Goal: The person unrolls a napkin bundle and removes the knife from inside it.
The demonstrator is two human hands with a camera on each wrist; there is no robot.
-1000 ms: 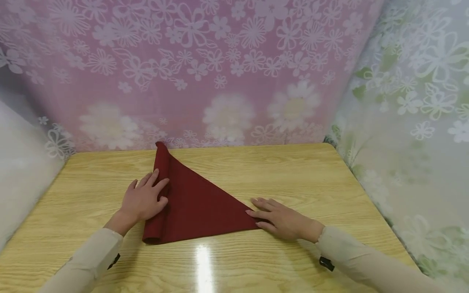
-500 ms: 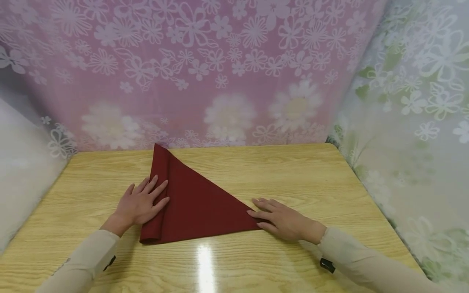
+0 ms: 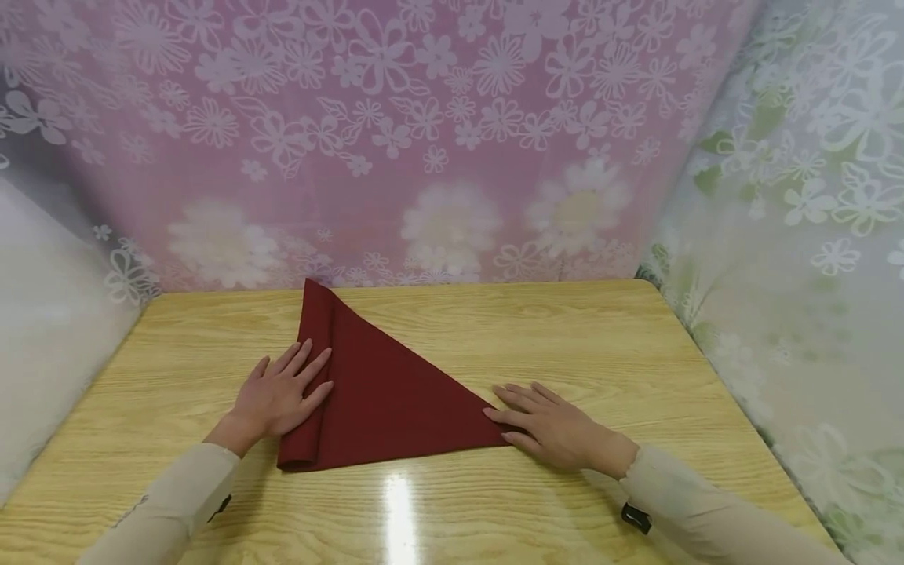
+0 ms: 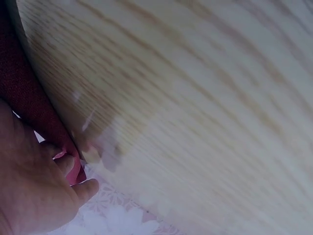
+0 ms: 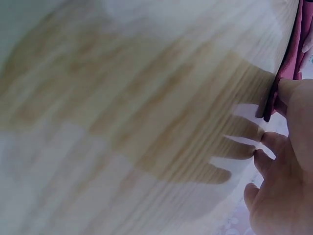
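A dark red cloth lies on the wooden table in a triangle, its left side turned over into a strip from front to back. On that strip rests my left hand, palm down, fingers spread and nearly straight. My right hand lies at the triangle's right corner; its thumb and index finger touch the tip while the other fingers reach beyond the cloth. Seen from the left wrist, the hand lies along the cloth. In the right wrist view the cloth corner meets the hand.
The light wooden table has a glossy light reflection near its front. Behind it hangs a pink flowered curtain, with a pale flowered one along the right side. Black bands show under both beige sleeves.
My left hand has flattened and its fingers have spread over the strip. The strip's rounded far end now lies flatter and pointed. My right hand stays at the corner.
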